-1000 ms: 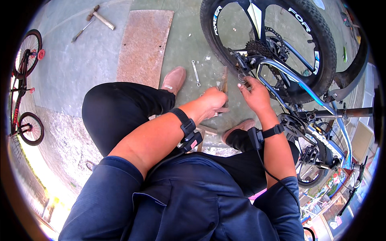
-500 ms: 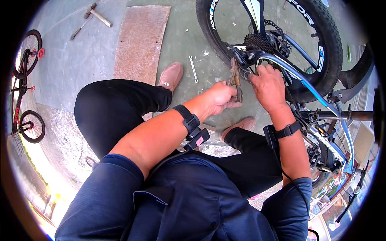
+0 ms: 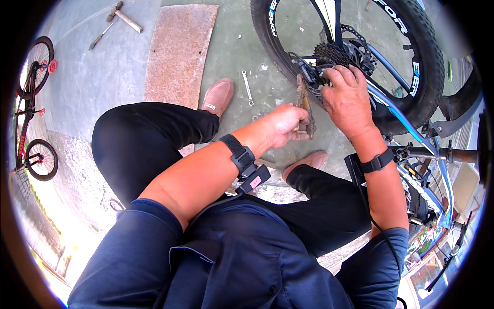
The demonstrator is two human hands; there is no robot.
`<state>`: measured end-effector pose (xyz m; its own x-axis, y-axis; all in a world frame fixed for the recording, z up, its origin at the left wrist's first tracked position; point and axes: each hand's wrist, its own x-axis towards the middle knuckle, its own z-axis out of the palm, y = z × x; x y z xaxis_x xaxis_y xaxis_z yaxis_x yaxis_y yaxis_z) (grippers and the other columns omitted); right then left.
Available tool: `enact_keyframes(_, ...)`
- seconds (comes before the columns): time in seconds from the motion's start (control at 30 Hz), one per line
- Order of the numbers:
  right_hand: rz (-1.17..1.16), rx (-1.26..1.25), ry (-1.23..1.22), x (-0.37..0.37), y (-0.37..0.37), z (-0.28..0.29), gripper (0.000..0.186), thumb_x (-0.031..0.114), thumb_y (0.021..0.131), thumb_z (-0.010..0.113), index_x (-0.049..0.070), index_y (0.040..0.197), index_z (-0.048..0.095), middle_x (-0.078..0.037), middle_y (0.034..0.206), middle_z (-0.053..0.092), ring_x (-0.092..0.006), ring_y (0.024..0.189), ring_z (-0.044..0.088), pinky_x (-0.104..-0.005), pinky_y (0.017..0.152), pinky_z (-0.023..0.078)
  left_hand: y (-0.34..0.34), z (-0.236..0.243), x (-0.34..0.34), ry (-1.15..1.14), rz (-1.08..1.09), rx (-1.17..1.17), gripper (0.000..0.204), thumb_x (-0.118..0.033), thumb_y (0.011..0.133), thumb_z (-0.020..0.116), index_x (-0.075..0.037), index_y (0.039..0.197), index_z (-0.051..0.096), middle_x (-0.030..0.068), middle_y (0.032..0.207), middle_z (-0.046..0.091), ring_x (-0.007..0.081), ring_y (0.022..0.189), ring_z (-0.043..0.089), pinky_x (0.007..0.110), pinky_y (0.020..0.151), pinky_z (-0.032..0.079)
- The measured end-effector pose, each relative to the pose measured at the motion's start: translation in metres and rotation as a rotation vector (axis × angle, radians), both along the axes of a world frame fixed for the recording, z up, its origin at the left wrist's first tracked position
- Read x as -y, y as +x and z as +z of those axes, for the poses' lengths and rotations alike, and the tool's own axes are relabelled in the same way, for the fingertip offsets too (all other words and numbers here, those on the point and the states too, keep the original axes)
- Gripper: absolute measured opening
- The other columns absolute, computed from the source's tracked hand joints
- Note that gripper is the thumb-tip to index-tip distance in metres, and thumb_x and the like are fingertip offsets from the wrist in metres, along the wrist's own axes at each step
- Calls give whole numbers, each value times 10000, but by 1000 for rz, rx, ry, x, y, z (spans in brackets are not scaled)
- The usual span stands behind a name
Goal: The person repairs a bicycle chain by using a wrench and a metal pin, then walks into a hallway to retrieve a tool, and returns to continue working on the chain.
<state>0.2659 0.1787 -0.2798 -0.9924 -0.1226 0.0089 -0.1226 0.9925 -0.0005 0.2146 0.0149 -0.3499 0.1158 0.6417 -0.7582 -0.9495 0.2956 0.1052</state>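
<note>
My left hand (image 3: 287,123) is closed round the handles of worn, rusty pliers (image 3: 301,92). Their jaws point up beside the rear derailleur (image 3: 310,74) of a blue, white and black bicycle. My right hand (image 3: 349,103) is closed, its fingers bent over the frame end by the rear axle. Whatever those fingertips pinch is hidden behind the hand. Just beyond them sit the cassette (image 3: 329,53) and the brake disc (image 3: 355,38). The rear wheel (image 3: 429,62) has a thick black tyre.
A combination spanner (image 3: 247,87) lies on the floor near my shoe (image 3: 218,96). Farther left are a hammer (image 3: 123,18), a screwdriver (image 3: 103,35) and a rusty metal plate (image 3: 177,56). Another bicycle (image 3: 32,110) stands at the far left. A horizontal metal bar (image 3: 460,153) meets the bicycle frame at right.
My right hand has moved up, from below the frame tube to over the axle area. The rear wheel has shifted slightly right. My left hand keeps the pliers in nearly the same place.
</note>
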Motion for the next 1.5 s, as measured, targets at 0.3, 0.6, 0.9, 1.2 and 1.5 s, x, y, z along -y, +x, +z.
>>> enact_keyframes(0.3, 8, 115, -62, -3, -15, 11, 94, 144, 643, 686, 105, 717, 642, -46, 1099, 592, -231, 1130, 512, -414, 891, 386, 2, 5, -8, -52, 41, -42, 135, -45, 854, 486, 9, 940, 574, 117, 992, 624, 249, 932, 631, 422, 847, 500)
enact_keyframes(0.6, 7, 139, -56, -5, -17, 14, 140, 157, 615, 715, 112, 740, 669, -33, 1092, 596, -221, 1133, 505, -391, 865, 395, 17, -2, -14, -69, 87, -44, 84, -41, 858, 496, 1, 897, 558, 97, 899, 588, 243, 942, 627, 437, 840, 483)
enact_keyframes(0.9, -1, 155, -62, -5, -18, 14, 102, 153, 638, 688, 109, 729, 671, -37, 1072, 599, -224, 1122, 509, -396, 856, 398, 45, -18, -40, 7, 239, 3, 122, 10, 823, 512, -14, 932, 562, 74, 875, 570, 213, 875, 607, 411, 787, 498)
enact_keyframes(1.2, -32, 166, -78, -3, -20, 15, 97, 112, 613, 691, 84, 699, 655, -25, 1051, 604, -240, 1106, 525, -408, 856, 424, 71, -37, -67, -58, 349, -148, 161, -17, 836, 579, -77, 984, 567, 16, 837, 584, 127, 717, 539, 288, 593, 428)
enact_keyframes(1.5, -25, 145, -77, -5, -19, 14, 90, 157, 622, 683, 111, 699, 681, -26, 1034, 608, -216, 1108, 518, -385, 854, 402, 65, -41, -67, -97, 232, -182, 165, -63, 819, 600, -91, 979, 573, 7, 772, 579, 109, 613, 485, 267, 515, 322)
